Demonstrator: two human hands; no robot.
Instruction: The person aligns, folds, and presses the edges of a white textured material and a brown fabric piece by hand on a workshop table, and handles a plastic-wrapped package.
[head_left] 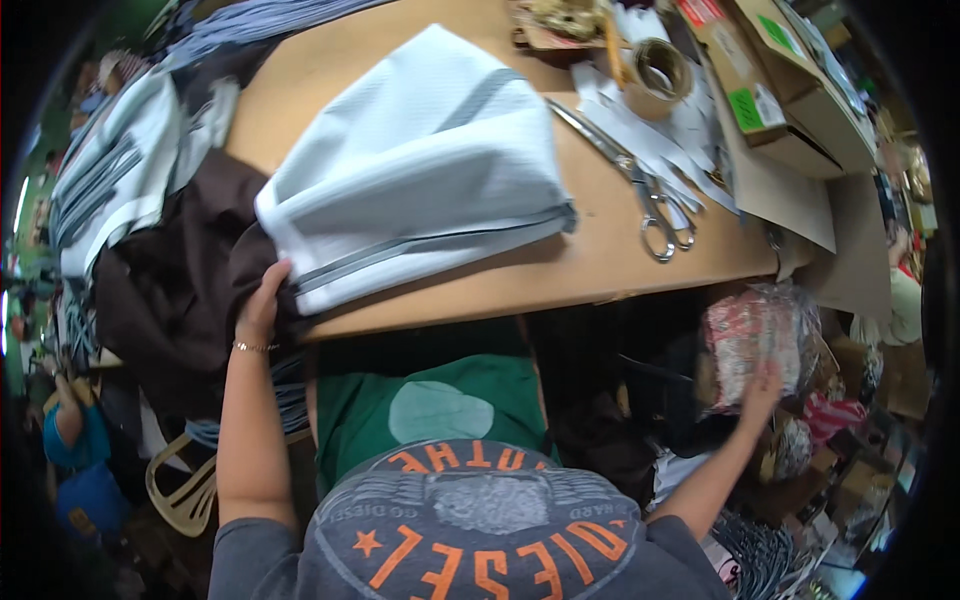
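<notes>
A pale blue-white textured fabric piece (420, 170), folded over itself with a grey strip along its near edge, lies on the table. My left hand (262, 305) grips its near left corner; the thumb shows, while the other fingers are mostly hidden. Dark brown cloth (185, 265) bunches beside that hand and hangs over the table edge. Out to the right, below tabletop height, my right hand (762, 388) rests its stretched fingers against a plastic-wrapped bundle (750, 335) of red and whitish material. Slight blur softens this hand.
Metal scissors (640, 185) lie partly spread on the wooden table (610, 265), by white strips (640, 130) and a tape roll (657, 75). Cardboard boxes (770, 90) stand at the right. More pale fabric (120, 170) is piled left. A plastic chair (185, 480) stands below left.
</notes>
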